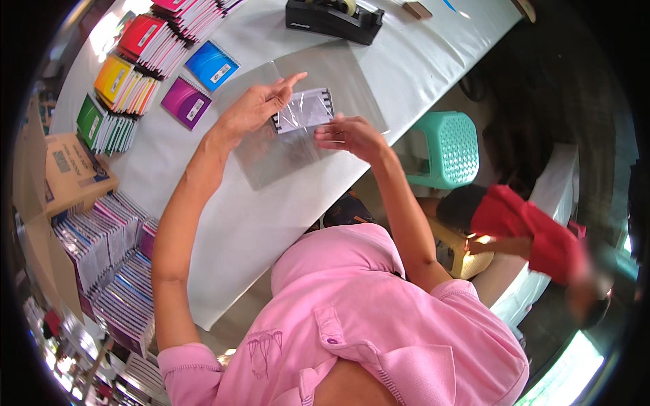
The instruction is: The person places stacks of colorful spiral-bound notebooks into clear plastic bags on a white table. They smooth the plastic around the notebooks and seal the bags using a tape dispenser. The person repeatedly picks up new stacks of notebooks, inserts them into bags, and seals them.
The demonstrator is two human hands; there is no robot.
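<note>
A small bundle of spiral notebooks (302, 111), pale side up with black coils at two ends, lies on a clear plastic sheet (277, 159). Shiny film covers the top of the bundle. At its left edge is my left hand (261, 105), index finger stretched out and the other fingers loosely bent. My right hand (352, 137) is beside the bundle's lower right corner, fingers extended and apart. Neither hand visibly grips anything. Whether the fingertips touch the film, I cannot tell.
A black tape dispenser (335, 20) stands beyond the sheet. Blue (212, 65) and purple notebooks (186, 101) lie left, near coloured notebook stacks (141, 37). A cardboard box (74, 169) holds wrapped notebooks. Right of the table are a green stool (450, 149) and a person in red (528, 230).
</note>
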